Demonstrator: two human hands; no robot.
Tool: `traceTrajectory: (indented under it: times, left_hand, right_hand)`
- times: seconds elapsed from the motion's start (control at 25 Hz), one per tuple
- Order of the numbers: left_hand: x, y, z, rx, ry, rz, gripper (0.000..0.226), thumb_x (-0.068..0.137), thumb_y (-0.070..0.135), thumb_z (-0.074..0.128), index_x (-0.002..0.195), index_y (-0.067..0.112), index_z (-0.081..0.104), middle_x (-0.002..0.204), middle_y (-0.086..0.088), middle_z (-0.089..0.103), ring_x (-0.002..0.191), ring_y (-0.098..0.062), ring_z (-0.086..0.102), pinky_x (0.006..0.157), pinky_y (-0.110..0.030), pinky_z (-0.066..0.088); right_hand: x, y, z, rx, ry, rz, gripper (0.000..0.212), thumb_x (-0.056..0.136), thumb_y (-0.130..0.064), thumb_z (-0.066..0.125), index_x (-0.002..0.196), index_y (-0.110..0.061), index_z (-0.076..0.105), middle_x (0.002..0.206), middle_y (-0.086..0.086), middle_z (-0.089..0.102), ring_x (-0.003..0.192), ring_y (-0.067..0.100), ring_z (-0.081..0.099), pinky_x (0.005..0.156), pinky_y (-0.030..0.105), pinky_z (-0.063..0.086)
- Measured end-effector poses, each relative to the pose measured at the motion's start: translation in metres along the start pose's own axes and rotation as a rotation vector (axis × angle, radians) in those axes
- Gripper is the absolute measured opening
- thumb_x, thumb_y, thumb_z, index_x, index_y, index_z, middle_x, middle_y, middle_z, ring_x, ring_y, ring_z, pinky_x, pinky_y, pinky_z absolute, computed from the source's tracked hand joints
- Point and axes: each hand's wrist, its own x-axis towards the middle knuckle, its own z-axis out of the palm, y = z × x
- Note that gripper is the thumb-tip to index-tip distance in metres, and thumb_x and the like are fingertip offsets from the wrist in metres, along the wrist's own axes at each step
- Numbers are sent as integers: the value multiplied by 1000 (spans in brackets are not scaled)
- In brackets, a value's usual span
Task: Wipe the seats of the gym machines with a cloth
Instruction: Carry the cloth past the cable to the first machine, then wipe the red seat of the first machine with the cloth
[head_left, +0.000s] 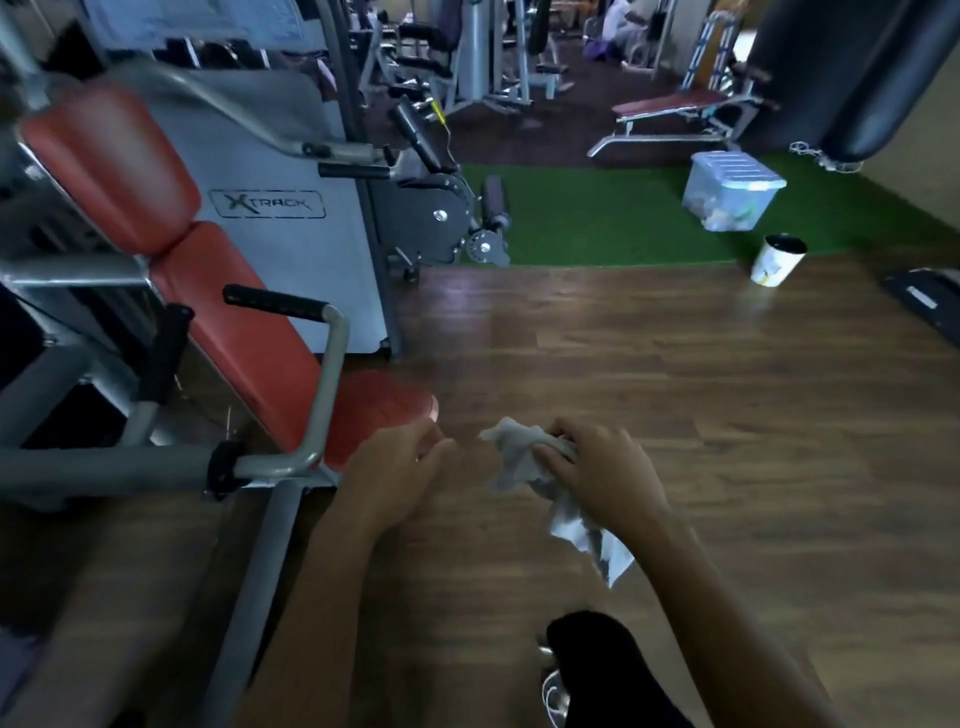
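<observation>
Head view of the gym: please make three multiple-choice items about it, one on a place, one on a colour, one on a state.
1. Where does the white bucket stand?
A) on the wooden floor beside the green mat
B) on a shelf
C) on a chair

2. What colour is the nearest machine's seat?
A) blue
B) red
C) black

3. How is the cloth held?
A) it lies on the ground
B) it hangs on a handle
C) the right hand grips it

Answers:
1 A: its base rests on the boards, just off the mat.
2 B: the padding is plainly red.
3 C: the fingers curl round the cloth.
</observation>
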Motion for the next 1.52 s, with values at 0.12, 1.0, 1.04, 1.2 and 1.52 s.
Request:
traceTrajectory:
  times: [0.12, 1.0, 1.04, 1.2, 1.52]
  left_hand:
    - [49, -2, 8, 35, 27, -59, 34, 92, 57, 48, 85, 27, 60, 74, 7, 62, 73, -15, 60, 61, -33, 43]
    - [252, -70, 42, -162, 431, -769, 19, 97, 48, 54, 92, 35, 66, 85, 11, 70, 82, -6, 64, 82, -38, 53]
    - [258, -81, 43, -177, 433, -789, 18, 97, 46, 54, 93, 33, 67, 86, 10, 70, 83, -7, 64, 82, -38, 52]
    - [280, -117, 46, -217, 441, -860, 22, 98, 42, 55, 100, 26, 69, 93, 7, 69, 88, -12, 64, 81, -36, 51]
    - [323, -170, 73, -281, 464, -1100, 18, 97, 43, 53, 98, 33, 67, 96, 14, 67, 91, -10, 64, 84, -37, 54]
  right_hand:
    - [66, 27, 2, -6, -42, -95, 18, 91, -49, 61, 96, -33, 66, 82, -8, 70, 76, 19, 63, 62, 33, 42]
    - [473, 35, 68, -11, -475, -780, 17, 102, -43, 49, 104, -27, 56, 90, -11, 65, 81, 6, 61, 69, 24, 45]
    - [482, 24, 80, -24, -503, -801, 18, 102, -42, 49, 104, -26, 56, 90, -10, 65, 81, 6, 61, 68, 23, 44]
    - [512, -5, 123, -16, -531, -872, 20, 102, -41, 50, 104, -23, 58, 91, -8, 64, 81, 7, 62, 71, 28, 52]
    - [568, -21, 217, -68, -749, -876, 35, 89, -33, 69, 123, -24, 66, 108, -6, 54, 86, 12, 64, 77, 29, 57]
